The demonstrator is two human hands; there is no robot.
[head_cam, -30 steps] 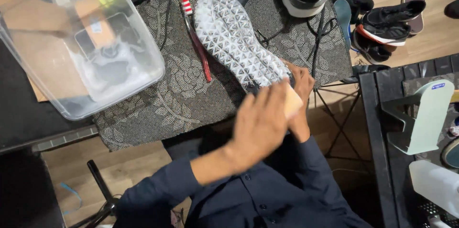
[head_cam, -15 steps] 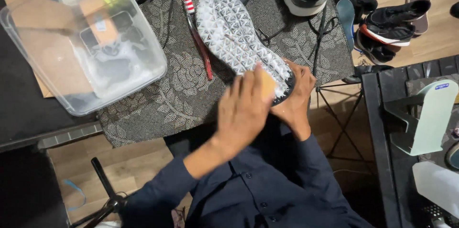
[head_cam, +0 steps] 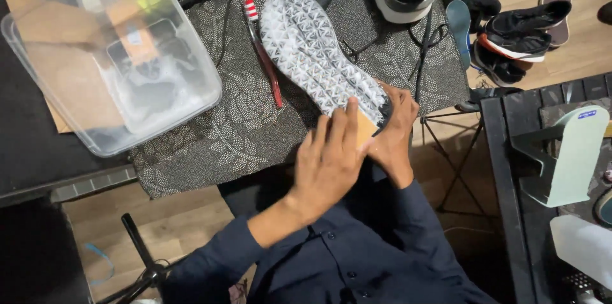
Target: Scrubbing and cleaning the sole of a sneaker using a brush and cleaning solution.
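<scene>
Left hand (head_cam: 331, 157): fingers together, pressing tan block (head_cam: 365, 128) on shoe sole (head_cam: 319, 55).
Right hand (head_cam: 392, 128): gripping heel.
Risk: block may slip off the bumpy tread.

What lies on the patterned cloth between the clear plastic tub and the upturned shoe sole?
In the head view, a red-handled toothbrush lies on the cloth between the clear tub and the pale shoe sole, close beside the sole.

We see a clear plastic box (head_cam: 115, 55) at the left on the tabletop (head_cam: 191, 144), with an orange label (head_cam: 135, 39) inside. A small blue label (head_cam: 587, 114) sits on the pale green stand (head_cam: 570, 157) at the right.
</scene>
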